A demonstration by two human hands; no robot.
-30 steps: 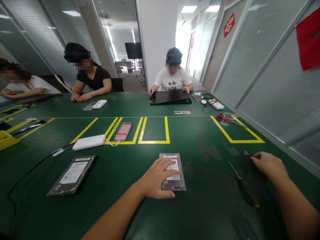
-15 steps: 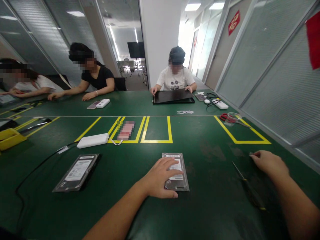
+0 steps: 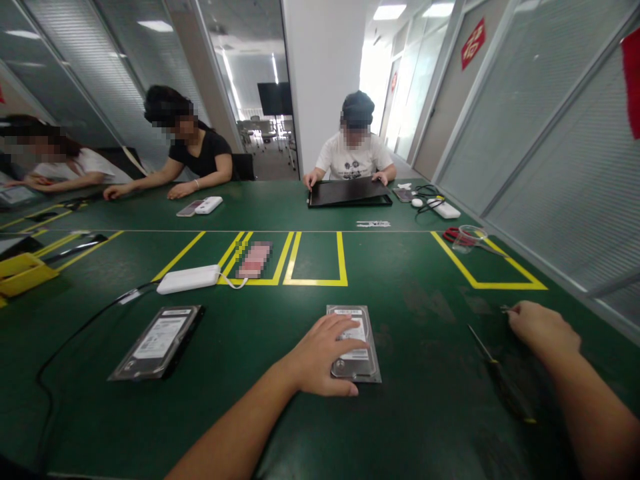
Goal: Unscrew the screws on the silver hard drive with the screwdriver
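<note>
My left hand lies over a hard drive, fingers spread across its label and the thumb by its near edge. The drive is flat on the green table, label side up, partly covered by the hand. Further right, my right hand is closed in a pinch low over the table. A small greyish bit shows at its fingertips, too small to name. Just left of that hand lies a screwdriver with a thin metal shaft and a dark handle with yellow ends. A second hard drive rests at the left.
A white power bank with cables lies beyond the left drive, beside a blurred phone. Red scissors and a clear round container are at the right. A yellow bin stands far left. Opposite, a person handles a black panel.
The view has shifted very slightly, moving things a little to the right. My left hand stays on the hard drive. My right hand keeps its pinch near the screwdriver.
</note>
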